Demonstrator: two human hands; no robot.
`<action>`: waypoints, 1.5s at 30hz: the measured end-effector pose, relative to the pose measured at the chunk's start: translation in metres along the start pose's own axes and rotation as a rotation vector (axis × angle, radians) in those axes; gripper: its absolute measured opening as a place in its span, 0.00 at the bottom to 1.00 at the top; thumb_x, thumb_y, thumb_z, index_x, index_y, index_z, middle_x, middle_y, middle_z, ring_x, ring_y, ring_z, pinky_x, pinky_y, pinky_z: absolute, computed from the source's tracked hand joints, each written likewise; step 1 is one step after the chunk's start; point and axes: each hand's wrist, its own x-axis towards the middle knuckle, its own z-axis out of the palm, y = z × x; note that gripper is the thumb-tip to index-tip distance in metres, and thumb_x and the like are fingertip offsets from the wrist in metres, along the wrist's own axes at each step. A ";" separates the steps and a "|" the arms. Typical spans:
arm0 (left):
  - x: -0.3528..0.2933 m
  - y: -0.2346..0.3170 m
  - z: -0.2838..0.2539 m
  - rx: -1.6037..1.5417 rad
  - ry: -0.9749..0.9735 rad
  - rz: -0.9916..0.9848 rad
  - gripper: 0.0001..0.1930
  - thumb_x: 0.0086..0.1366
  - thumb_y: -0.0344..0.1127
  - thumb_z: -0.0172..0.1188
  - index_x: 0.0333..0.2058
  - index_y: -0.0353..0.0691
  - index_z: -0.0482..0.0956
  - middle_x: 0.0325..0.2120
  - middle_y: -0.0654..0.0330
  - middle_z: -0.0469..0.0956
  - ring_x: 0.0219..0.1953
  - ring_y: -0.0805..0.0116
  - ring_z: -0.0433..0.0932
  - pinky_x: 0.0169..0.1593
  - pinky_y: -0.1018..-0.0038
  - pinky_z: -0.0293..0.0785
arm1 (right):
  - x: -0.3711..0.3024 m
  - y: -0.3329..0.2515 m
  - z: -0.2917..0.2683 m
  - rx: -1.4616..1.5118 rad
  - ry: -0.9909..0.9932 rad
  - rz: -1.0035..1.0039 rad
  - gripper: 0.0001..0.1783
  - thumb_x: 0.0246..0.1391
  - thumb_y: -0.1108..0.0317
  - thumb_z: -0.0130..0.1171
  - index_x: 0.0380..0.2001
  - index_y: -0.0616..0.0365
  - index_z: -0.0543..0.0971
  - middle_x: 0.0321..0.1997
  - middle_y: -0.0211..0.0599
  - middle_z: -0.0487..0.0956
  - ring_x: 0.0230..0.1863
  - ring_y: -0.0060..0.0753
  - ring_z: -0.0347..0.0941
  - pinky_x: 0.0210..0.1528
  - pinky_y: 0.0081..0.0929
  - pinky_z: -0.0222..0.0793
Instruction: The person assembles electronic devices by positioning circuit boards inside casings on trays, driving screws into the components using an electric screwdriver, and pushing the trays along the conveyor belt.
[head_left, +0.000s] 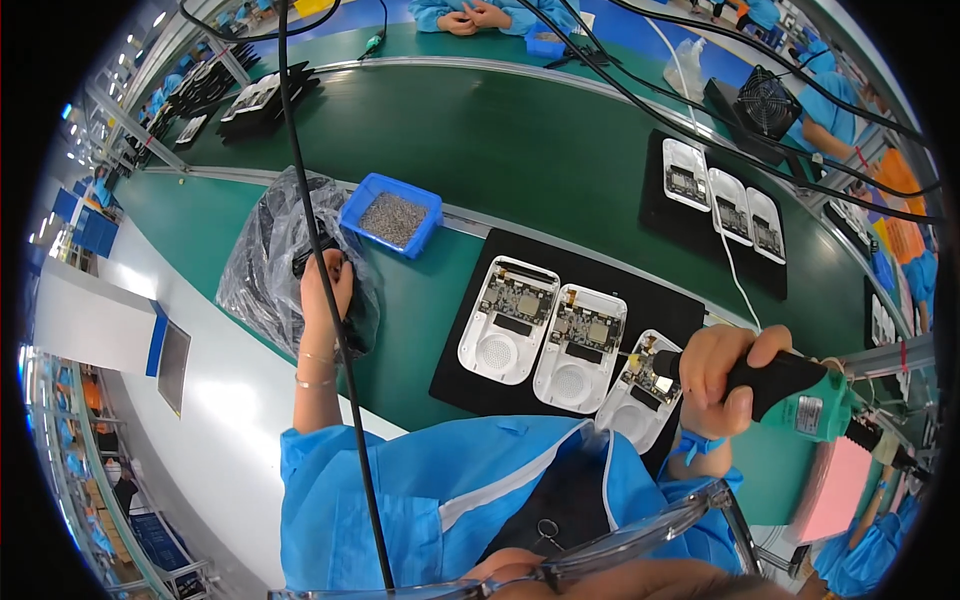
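Note:
My right hand [718, 378] is wrapped round a green and black electric screwdriver [812, 400]. Its bit points left at the circuit board of the nearest white housing [632, 420]; whether it touches a screw I cannot tell. Two more white housings, one in the middle [572, 385] and one at the left [480, 345], lie beside it, each with a board and a round speaker grille. All three rest on a black mat [660, 300]. My left hand [330, 285] reaches into a clear plastic bag [265, 265] of black parts, fingers curled and partly hidden among them.
A blue bin [428, 235] of small screws stands right of the bag. Beyond runs a green conveyor belt [480, 130] carrying another black mat with white housings [730, 205]. Black cables [345, 370] hang across the view. A co-worker's hands [470, 18] show at the far side.

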 end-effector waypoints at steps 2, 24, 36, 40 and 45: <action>0.007 -0.011 0.016 0.269 -0.048 0.190 0.12 0.50 0.35 0.56 0.34 0.38 0.72 0.31 0.47 0.70 0.37 0.46 0.71 0.39 0.58 0.69 | -0.002 -0.001 0.003 -0.041 0.039 0.002 0.23 0.44 0.60 0.65 0.34 0.51 0.59 0.15 0.29 0.64 0.15 0.23 0.59 0.16 0.21 0.56; -0.046 0.201 0.051 -0.567 -0.489 0.383 0.10 0.49 0.21 0.62 0.33 0.35 0.77 0.29 0.56 0.76 0.31 0.67 0.76 0.34 0.75 0.73 | 0.037 0.052 -0.049 -0.247 0.158 0.106 0.12 0.47 0.81 0.49 0.36 0.65 0.63 0.18 0.32 0.67 0.13 0.19 0.59 0.17 0.20 0.59; -0.056 0.238 0.133 -0.476 -0.569 0.987 0.09 0.50 0.24 0.59 0.32 0.34 0.73 0.33 0.54 0.71 0.36 0.56 0.71 0.39 0.67 0.70 | 0.031 0.062 -0.054 -0.333 0.105 0.153 0.13 0.48 0.80 0.51 0.37 0.64 0.62 0.18 0.30 0.68 0.16 0.17 0.61 0.19 0.17 0.59; -0.061 0.233 0.137 -0.549 -0.629 0.842 0.10 0.52 0.24 0.57 0.36 0.33 0.72 0.36 0.52 0.70 0.38 0.53 0.72 0.41 0.66 0.71 | 0.030 0.067 -0.052 -0.300 0.099 0.182 0.14 0.47 0.81 0.52 0.37 0.64 0.63 0.19 0.30 0.69 0.16 0.18 0.63 0.19 0.17 0.59; -0.062 0.234 0.138 -0.542 -0.639 0.851 0.11 0.53 0.25 0.57 0.36 0.33 0.72 0.36 0.52 0.70 0.39 0.53 0.72 0.41 0.66 0.71 | 0.029 0.072 -0.054 -0.297 0.097 0.189 0.14 0.47 0.81 0.52 0.38 0.64 0.63 0.20 0.30 0.69 0.17 0.17 0.63 0.19 0.17 0.60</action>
